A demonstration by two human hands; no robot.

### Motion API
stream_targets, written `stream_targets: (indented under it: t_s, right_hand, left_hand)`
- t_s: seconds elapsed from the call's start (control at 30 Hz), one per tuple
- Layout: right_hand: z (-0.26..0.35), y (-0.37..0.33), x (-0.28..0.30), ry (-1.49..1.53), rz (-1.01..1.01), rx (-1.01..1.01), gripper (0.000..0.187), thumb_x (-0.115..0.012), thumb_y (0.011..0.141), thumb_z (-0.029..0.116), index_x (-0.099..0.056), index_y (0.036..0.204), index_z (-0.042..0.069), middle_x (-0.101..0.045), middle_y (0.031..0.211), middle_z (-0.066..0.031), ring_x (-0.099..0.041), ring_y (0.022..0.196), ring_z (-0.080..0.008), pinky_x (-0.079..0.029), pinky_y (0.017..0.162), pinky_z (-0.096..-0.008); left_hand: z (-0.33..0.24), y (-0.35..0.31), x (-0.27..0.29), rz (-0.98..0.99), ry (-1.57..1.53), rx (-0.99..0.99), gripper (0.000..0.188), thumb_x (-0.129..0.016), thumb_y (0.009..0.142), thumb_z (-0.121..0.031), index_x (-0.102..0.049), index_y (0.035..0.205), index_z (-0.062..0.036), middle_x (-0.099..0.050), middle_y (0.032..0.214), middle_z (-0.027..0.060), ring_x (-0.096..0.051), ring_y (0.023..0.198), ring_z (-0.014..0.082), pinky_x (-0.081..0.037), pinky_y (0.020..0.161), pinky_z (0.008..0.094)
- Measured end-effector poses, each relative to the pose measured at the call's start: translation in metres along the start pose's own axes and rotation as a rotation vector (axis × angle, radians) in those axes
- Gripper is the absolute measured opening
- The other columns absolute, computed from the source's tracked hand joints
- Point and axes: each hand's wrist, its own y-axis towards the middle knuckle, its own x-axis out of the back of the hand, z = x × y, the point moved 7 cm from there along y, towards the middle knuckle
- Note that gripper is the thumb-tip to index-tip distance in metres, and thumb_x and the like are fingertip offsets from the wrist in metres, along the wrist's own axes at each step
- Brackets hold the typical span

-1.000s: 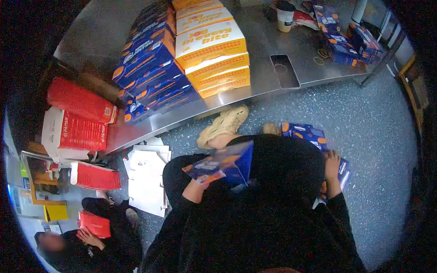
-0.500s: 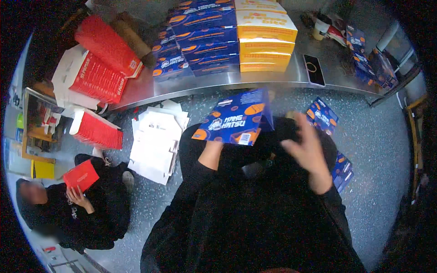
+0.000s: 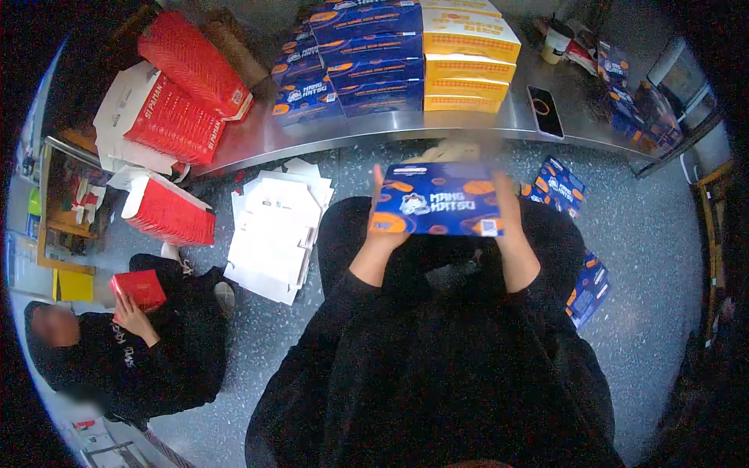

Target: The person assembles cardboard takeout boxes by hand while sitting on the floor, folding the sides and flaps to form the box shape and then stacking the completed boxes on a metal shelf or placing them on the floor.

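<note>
A dark blue carton (image 3: 446, 214) with orange round patterns and white lettering is held in front of me above my lap. My left hand (image 3: 384, 236) grips its left end, the thumb showing along the edge. At the opposite end my right hand (image 3: 511, 217) presses against the side, slightly smeared by motion. The carton's broad printed panel faces me; its far side and underside are hidden. Flat blue cartons (image 3: 559, 187) of the same print lie on the floor by my right knee, with more blue cartons (image 3: 589, 288) nearer to me.
A steel table (image 3: 374, 129) carries stacked blue boxes (image 3: 374, 66), yellow-and-white boxes (image 3: 468, 70), nested red cartons (image 3: 175, 117), a phone (image 3: 544, 111) and a cup (image 3: 555, 43). White flat cartons (image 3: 269, 234) lie on the floor. At left, a seated person (image 3: 156, 351) holds a red box (image 3: 144, 288).
My right hand has come up and inward onto the carton's right end. The carton has turned level and moved right. At left, the person's red box has tilted in their hands.
</note>
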Motion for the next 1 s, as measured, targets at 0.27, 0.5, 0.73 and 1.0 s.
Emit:
stream_targets:
  t_s: [0.27,0.5,0.73,1.0]
  right_hand:
    - [0.044,-0.025,-0.007,-0.847,0.094,0.814,0.057,-0.066,0.071,0.027,-0.043,0.119,0.003,-0.056,0.102,-0.0154,-0.056,0.092,-0.0229,-0.045,0.078,-0.0316]
    - [0.045,-0.027,-0.012,-0.848,0.288,0.598,0.072,-0.067,0.062,0.006,-0.034,0.126,0.001,-0.049,0.112,-0.0181,-0.047,0.105,-0.0256,-0.039,0.089,-0.0336]
    - [0.029,-0.046,-0.054,-0.724,0.471,0.819,0.056,-0.061,0.068,0.003,-0.043,0.120,0.009,-0.049,0.115,-0.0145,-0.047,0.108,-0.0313,-0.037,0.092,-0.0341]
    - [0.014,-0.073,-0.087,-0.963,0.623,1.061,0.035,-0.060,0.073,0.002,-0.055,0.107,0.008,-0.058,0.106,-0.0108,-0.057,0.095,-0.0236,-0.044,0.083,-0.0333]
  left_hand:
    - [-0.014,-0.012,0.015,-0.238,0.373,0.058,0.067,-0.055,0.075,-0.020,-0.022,0.131,-0.0050,-0.054,0.111,0.0094,-0.051,0.102,0.0237,-0.033,0.088,0.0338]
    - [-0.019,-0.018,0.047,-0.263,0.464,0.002,0.059,-0.060,0.073,-0.008,-0.034,0.125,-0.0030,-0.058,0.102,0.0108,-0.055,0.095,0.0241,-0.040,0.087,0.0327]
    - [-0.012,-0.032,0.096,-0.206,0.578,0.245,0.035,-0.056,0.073,-0.023,-0.054,0.105,-0.0069,-0.060,0.091,0.0197,-0.057,0.084,0.0358,-0.045,0.073,0.0419]
    - [0.012,-0.049,0.131,0.181,0.717,0.351,0.040,-0.058,0.070,-0.022,-0.053,0.104,-0.0020,-0.058,0.093,0.0226,-0.055,0.088,0.0373,-0.043,0.077,0.0431]
